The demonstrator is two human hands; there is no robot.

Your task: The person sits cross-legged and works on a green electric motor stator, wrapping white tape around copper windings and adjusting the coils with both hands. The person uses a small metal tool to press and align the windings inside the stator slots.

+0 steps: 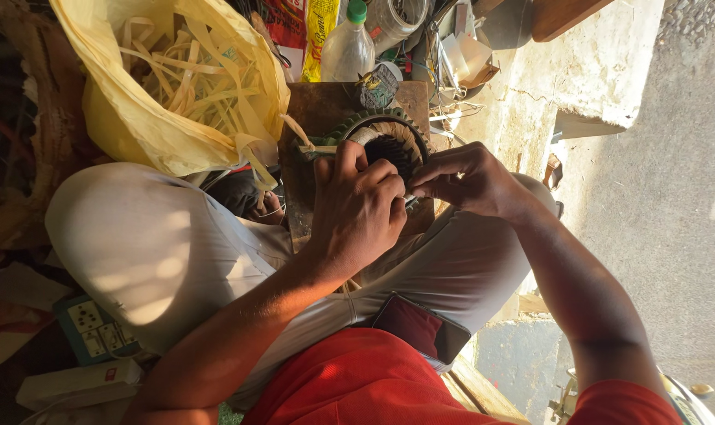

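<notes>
My left hand (357, 208) is curled tight, fingers clamped over the near side of the round motor stator (389, 142), which sits on the small wooden block (318, 106) just past my knuckles. My right hand (468, 181) has fingertips pinched nearly closed at the stator's rim, touching my left fingertips; can't tell what they pinch. Yellow bag of paper strips (169, 86) lies left of my left hand, plastic bottle (348, 47) beyond the stator.

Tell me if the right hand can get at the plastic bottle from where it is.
Probably yes: the right hand is bare-fingered at the stator, and the bottle stands just beyond it, nothing between.
</notes>
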